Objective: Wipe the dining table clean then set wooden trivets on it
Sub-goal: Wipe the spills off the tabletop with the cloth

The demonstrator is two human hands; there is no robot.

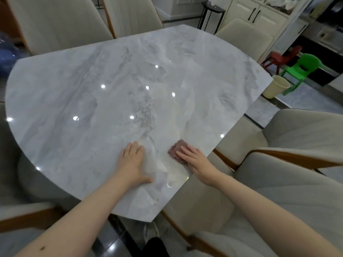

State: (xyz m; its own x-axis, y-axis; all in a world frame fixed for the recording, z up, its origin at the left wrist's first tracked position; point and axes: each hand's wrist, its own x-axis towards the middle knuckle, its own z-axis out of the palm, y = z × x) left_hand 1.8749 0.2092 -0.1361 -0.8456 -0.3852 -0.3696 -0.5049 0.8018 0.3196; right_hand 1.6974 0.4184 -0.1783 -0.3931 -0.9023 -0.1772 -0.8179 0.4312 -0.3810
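Observation:
The glossy grey marble dining table point(104, 101) fills the middle of the head view. My right hand point(194, 160) lies flat with straight fingers on a small brown-pink cloth point(176, 148), pressing it onto the tabletop near the table's right edge. My left hand point(132, 162) rests flat on the bare marble just left of the cloth, fingers straight and together. No wooden trivets are in view.
Beige upholstered chairs with wooden frames ring the table: two at the back point(61, 21), one at the far right point(246, 38), two at the near right point(297, 164). A cream bin point(275, 87), a green child's chair point(304, 69) and a red one stand on the floor to the right.

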